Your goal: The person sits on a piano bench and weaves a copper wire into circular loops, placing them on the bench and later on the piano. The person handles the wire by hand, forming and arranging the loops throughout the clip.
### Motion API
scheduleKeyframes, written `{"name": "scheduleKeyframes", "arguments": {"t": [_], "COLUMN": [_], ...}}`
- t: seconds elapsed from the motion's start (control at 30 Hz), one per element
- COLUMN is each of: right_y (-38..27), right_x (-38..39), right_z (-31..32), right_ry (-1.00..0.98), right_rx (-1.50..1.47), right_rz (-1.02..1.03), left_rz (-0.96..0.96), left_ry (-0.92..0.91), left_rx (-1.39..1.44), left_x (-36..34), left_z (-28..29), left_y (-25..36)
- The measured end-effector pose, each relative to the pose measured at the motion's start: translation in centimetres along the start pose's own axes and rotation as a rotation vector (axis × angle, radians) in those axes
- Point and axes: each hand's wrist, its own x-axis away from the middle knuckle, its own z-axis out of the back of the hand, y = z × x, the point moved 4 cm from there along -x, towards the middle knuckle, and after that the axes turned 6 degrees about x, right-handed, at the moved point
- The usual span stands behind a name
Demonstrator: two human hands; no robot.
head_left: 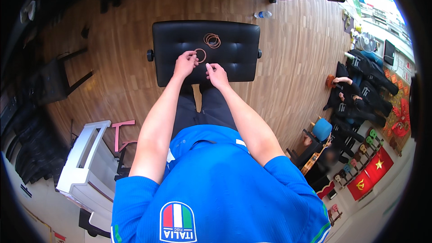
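Note:
My left hand (185, 65) pinches a thin copper-coloured ring (204, 58) between thumb and fingers, above a black padded bench (166, 33). To its right, my right hand (218, 76) hovers over the bench's near edge. Its thumb and fingers are bent and slightly apart, close to the ring but not on it, and nothing shows between them. Farther back on the seat lie several similar copper-coloured rings (212, 41), overlapping in a loose pile. Whether the held ring is one loop or a coil is too small to make out.
Round black knobs (150, 55) stick out from the bench's sides. A plastic bottle (263, 15) lies on the wooden floor (292, 63) beyond it. At left stands a white piano-like cabinet (83, 153). A blue stool (321, 129), a person with a guitar (317, 157) and black bags (371, 85) are at right.

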Motion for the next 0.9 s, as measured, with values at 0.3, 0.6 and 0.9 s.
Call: {"name": "scheduleKeyframes", "arguments": {"t": [0.3, 0.6, 0.9], "right_y": [7.6, 9.4, 1.4], "right_x": [1.3, 1.7, -1.9], "right_z": [1.1, 0.3, 0.8], "right_ry": [-0.041, -0.073, -0.136], "right_rx": [-0.173, -0.081, -0.004], "right_rz": [-0.134, -0.177, 0.027], "left_rz": [0.204, 0.112, 0.088], "left_ry": [0.119, 0.466, 0.233], "left_rx": [0.049, -0.351, -0.133], "left_x": [-2.6, -0.5, 0.3], "left_z": [7.1, 7.0, 6.8], "left_y": [-3.1, -2.5, -6.9]}}
